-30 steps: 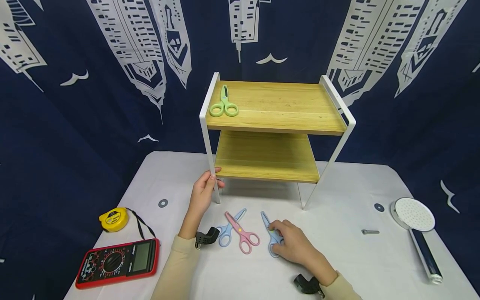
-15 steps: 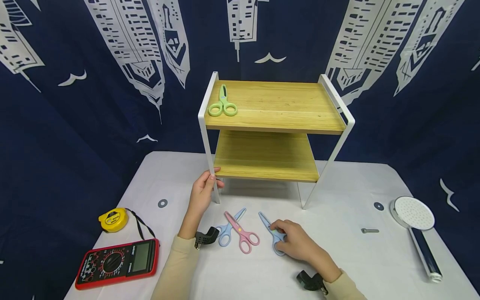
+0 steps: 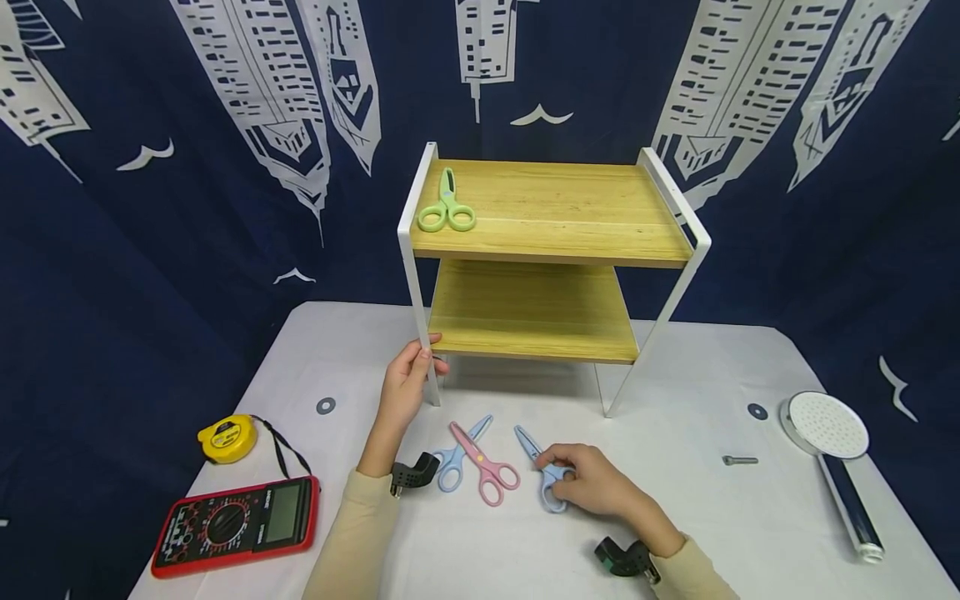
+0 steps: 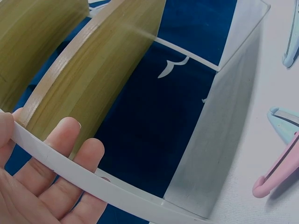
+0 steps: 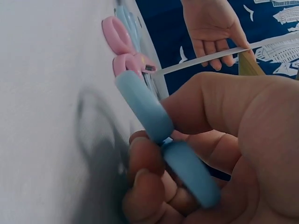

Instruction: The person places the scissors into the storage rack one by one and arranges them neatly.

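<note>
My left hand [image 3: 405, 379] grips the white left leg [image 4: 107, 187] of a two-tier wooden shelf [image 3: 555, 208], its fingers behind the leg close to the lower board. In my right hand [image 3: 597, 481] are light blue scissors [image 3: 528, 442], pinched by the handles with the blades pointing away and left. The right wrist view shows their blue handle loops [image 5: 145, 107] between thumb and fingers, above a shadow on the table. Left of them, pink scissors [image 3: 487, 467] lie across a second blue pair [image 3: 452, 457]. Green scissors [image 3: 447, 200] lie on the top board, at its left end.
On the white table [image 3: 480, 558], a yellow tape measure [image 3: 227, 439] and a red multimeter [image 3: 236, 525] lie at the left. At the right are a shower head [image 3: 830, 429], a bolt [image 3: 740, 461] and a washer [image 3: 757, 412]. Another washer [image 3: 326, 406] is left of the shelf.
My right hand has shifted slightly to the right with the blue scissors, whose blades now point more to the left. My left hand stays on the shelf leg.
</note>
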`<state>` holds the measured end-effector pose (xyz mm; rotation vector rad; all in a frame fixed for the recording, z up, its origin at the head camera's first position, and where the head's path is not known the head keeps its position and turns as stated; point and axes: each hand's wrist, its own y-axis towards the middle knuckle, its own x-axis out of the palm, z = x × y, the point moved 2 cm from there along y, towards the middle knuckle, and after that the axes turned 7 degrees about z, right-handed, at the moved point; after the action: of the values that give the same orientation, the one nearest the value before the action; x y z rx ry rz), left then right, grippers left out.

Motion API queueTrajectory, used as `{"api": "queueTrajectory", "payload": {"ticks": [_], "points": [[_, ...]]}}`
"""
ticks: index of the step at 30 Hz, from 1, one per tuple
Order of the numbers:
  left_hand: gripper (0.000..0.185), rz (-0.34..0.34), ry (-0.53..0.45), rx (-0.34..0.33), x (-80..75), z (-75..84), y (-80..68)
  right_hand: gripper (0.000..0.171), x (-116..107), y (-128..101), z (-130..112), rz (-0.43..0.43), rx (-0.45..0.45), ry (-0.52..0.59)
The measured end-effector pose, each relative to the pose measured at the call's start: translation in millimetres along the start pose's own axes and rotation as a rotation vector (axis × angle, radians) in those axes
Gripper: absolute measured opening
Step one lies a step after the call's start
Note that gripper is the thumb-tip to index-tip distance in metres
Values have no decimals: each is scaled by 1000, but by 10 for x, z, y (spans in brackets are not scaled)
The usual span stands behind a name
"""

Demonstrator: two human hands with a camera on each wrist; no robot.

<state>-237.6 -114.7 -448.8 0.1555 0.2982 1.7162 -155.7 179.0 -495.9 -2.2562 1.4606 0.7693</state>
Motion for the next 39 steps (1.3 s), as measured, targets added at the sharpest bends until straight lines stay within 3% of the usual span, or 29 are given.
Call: {"api": "queueTrajectory", "payload": {"ticks": [9,16,21,27,35,39], "points": [[33,-6,-3,6,22,0,1,24,-35,42,-161,-5,-8,72],[34,-6,-20,7,29,-7,9,22,-201,155,-512,-6,-140,102],[34,-7,-15,3,25,-1,5,22,-418,223,-807,-2,-225,89],[33,5,-6,4,10,10,-2,21,-728,292,-1246,41,-318,-25],[33,6,-8,24,10,8,-2,25,-1143,329,-1762,146,-517,-61],[33,3,-5,22,11,18,-5,26,-1341,339,-1955,223,-564,-44]]}}
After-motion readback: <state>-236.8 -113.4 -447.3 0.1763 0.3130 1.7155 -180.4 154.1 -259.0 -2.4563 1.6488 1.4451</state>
